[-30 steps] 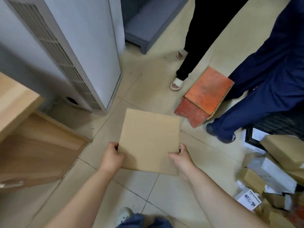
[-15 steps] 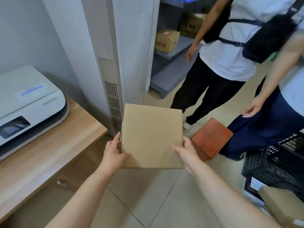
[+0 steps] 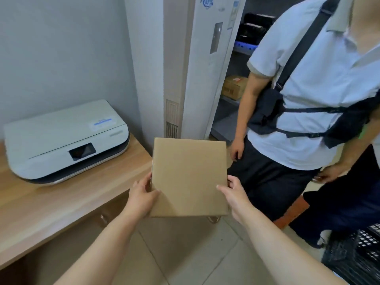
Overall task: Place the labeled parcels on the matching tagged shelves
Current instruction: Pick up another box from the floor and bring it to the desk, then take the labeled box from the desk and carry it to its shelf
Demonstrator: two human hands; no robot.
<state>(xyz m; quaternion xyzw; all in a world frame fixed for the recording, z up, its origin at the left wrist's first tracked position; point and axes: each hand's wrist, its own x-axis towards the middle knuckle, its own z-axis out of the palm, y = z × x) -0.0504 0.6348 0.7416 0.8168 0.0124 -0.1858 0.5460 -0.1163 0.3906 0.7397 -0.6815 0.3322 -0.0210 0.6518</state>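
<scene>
I hold a plain brown cardboard parcel (image 3: 189,175) in front of me at waist height, its flat top facing me with no label showing. My left hand (image 3: 141,194) grips its left edge and my right hand (image 3: 234,194) grips its right edge. Behind a tall white air-conditioner cabinet (image 3: 205,68), grey shelves (image 3: 228,118) are partly visible, with another cardboard box (image 3: 234,87) on one level. Most of the shelving is hidden by a person.
A person in a light shirt with a black bag (image 3: 308,99) stands close on the right, blocking the shelves. A white printer (image 3: 65,140) sits on a wooden desk (image 3: 61,202) at left. A black crate (image 3: 362,249) is at lower right on the tiled floor.
The view has risen from the floor to the shelves and the person. The parcel came up with both hands still gripping its edges.
</scene>
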